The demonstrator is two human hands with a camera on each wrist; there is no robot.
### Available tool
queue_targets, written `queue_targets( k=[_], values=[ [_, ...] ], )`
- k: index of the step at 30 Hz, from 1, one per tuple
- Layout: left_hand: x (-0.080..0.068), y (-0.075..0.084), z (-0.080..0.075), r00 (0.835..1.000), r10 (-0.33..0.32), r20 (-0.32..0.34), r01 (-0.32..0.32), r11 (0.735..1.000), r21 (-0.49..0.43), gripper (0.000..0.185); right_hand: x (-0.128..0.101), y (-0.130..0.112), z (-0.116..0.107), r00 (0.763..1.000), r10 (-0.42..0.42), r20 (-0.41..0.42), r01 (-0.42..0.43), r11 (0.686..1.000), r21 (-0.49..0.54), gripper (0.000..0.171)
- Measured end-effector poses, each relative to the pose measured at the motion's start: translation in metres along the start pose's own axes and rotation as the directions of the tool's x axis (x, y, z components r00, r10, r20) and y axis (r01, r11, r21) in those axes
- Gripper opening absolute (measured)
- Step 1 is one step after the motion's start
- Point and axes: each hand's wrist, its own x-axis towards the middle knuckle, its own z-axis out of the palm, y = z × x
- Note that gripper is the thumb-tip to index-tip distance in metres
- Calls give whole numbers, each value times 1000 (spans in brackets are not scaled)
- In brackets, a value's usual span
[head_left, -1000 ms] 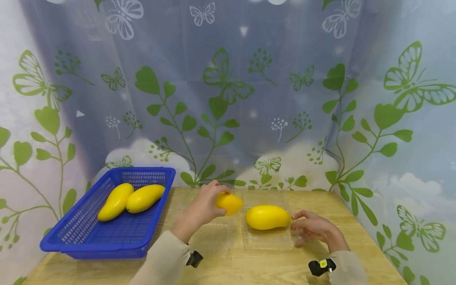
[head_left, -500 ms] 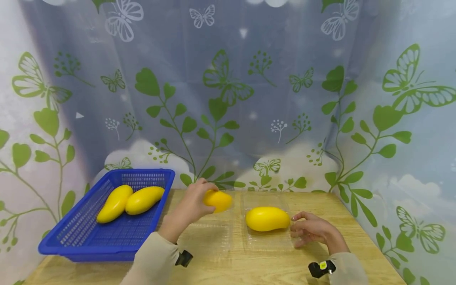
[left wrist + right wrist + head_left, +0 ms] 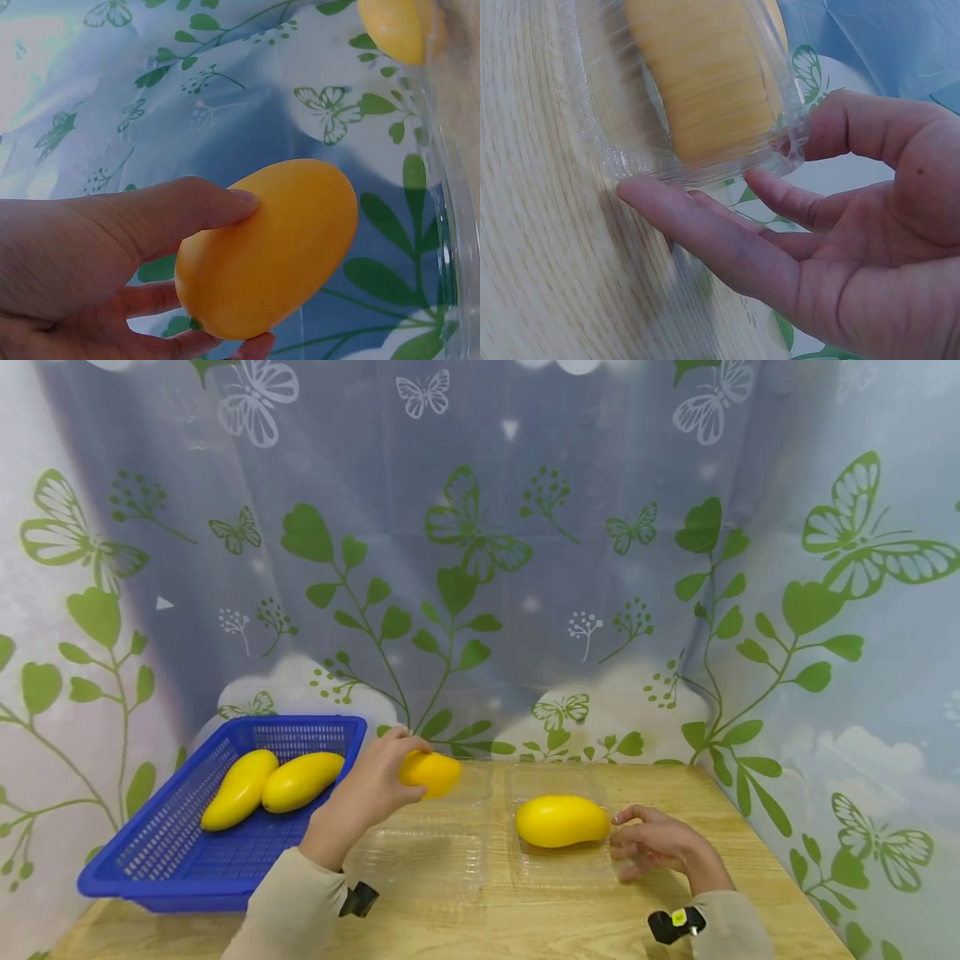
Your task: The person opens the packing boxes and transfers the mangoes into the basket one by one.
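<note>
My left hand [image 3: 375,781] grips a yellow mango [image 3: 431,774] over the left clear plastic box [image 3: 450,839]. In the left wrist view, the thumb lies across the top of that mango and the fingers support its underside. Another mango [image 3: 562,821] lies in the right clear plastic box [image 3: 566,870]. My right hand [image 3: 663,843] is at that box's right end, its fingers loosely bent. In the right wrist view, the index finger and thumb touch the box's rim near its corners, without gripping the mango.
A blue plastic basket [image 3: 217,887] stands at the left of the wooden table [image 3: 540,927], with two more mangoes [image 3: 270,785] inside. Behind the table hangs a curtain [image 3: 480,610] printed with leaves and butterflies.
My left hand has carried its mango leftward, away from the right box and over the left one. The right hand and the mango beside it have stayed put.
</note>
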Motion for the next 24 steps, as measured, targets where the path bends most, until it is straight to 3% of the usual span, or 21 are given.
queue_targets(
  k=[6,24],
  values=[
    [-8,-13,-8,999,33,-30,-31,998,55,41,0,0,0,1000,-1,6,1,1000,-3,48],
    [-32,-46,-43,1000,4,-15,-2,989,145,40,1,0,0,1000,-2,11,2,1000,2,47]
  ],
)
